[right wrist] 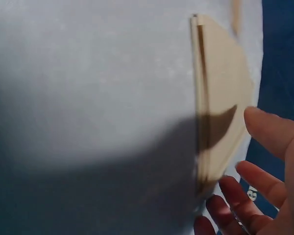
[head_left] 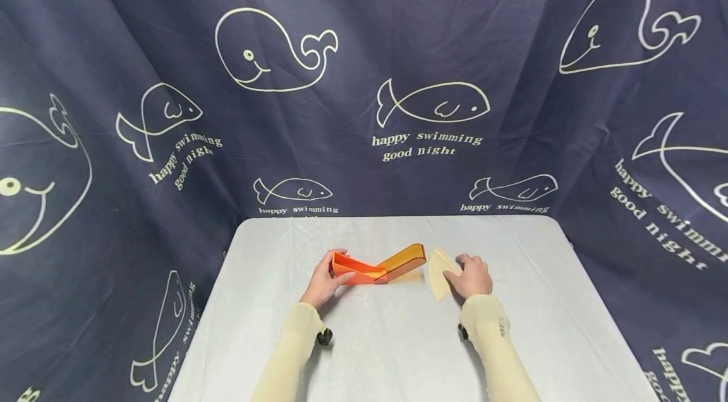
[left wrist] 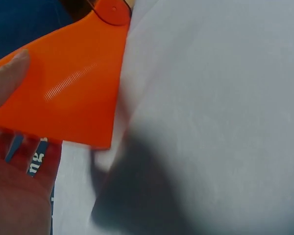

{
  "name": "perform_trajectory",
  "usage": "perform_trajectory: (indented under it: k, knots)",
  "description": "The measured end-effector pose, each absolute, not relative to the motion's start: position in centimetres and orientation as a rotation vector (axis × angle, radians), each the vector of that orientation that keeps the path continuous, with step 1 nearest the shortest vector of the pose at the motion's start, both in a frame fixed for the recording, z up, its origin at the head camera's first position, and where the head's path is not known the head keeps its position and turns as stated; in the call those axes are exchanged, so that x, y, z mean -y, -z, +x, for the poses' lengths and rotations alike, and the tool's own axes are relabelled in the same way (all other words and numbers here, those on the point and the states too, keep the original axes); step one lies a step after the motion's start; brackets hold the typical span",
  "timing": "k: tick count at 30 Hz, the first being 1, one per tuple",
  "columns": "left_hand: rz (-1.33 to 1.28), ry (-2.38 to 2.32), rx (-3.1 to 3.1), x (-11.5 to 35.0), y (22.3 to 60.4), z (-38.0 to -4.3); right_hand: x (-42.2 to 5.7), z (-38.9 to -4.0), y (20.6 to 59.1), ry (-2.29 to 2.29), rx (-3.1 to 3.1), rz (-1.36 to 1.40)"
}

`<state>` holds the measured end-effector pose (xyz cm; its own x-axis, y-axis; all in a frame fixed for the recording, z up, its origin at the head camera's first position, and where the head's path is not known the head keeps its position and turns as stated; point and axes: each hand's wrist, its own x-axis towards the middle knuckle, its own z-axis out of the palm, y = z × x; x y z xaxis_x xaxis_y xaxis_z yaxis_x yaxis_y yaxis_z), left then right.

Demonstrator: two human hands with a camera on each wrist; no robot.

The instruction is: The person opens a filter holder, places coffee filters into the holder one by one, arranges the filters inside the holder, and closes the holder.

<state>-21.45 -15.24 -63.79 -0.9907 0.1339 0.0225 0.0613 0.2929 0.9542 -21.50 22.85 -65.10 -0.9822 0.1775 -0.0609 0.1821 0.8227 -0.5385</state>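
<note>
One relation matters most: the stack of fan-shaped paper coffee filters [head_left: 438, 275] lies at nine o'clock from your right hand [head_left: 474, 277], its long axis running roughly from twelve to six. Your right hand is much the nearer; its fingers are spread apart, with thumb and fingertips close about the stack's outer edge. Whether they bear any of its weight, you cannot tell. Well over at nine o'clock from the filters, your left hand [head_left: 321, 280] grips the far end of an orange filter box [head_left: 365, 279], thumb on the near wall, its long axis from nine to three. A clear amber lid [head_left: 405, 261], joined at the box's three-o'clock end, stands swung open toward two, its tip near the filters. No filters show in the visible part of the box.
</note>
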Motion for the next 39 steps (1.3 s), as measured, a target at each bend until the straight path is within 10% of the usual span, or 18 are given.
perform_trajectory:
  k: [39]
  knots:
    - [0.376,-1.608,-2.51,17.3,65.6,-22.0,-23.4,-21.3,63.5,1.131,-3.27,0.294]
